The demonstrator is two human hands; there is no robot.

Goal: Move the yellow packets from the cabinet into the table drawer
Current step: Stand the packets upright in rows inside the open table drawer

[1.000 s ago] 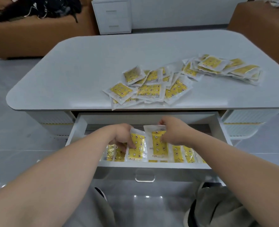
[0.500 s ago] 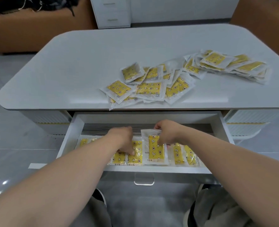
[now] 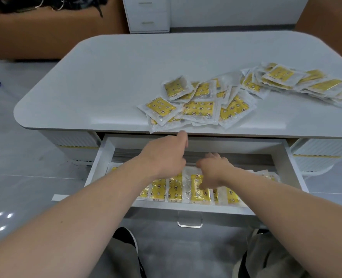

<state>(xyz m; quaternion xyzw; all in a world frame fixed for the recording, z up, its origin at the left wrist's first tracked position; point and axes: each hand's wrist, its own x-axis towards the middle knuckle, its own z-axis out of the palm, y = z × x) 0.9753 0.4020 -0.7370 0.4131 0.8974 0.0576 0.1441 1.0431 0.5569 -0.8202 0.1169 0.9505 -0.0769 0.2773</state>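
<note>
Mid-stowing: the right grip (image 3: pixel 214 170), fingers loose and clasping nothing, presses a yellow packet (image 3: pixel 196 190) flat in the drawer (image 3: pixel 292 167), while the empty, slack left grip (image 3: pixel 166 157) stretches toward the packet pile (image 3: pixel 196 109) at the front edge of the desk (image 3: pixel 106 77), probably to pinch one next.

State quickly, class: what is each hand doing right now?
Left hand: open, holding nothing, above the drawer.
Right hand: open, pressing a yellow packet lying in the drawer.
</note>
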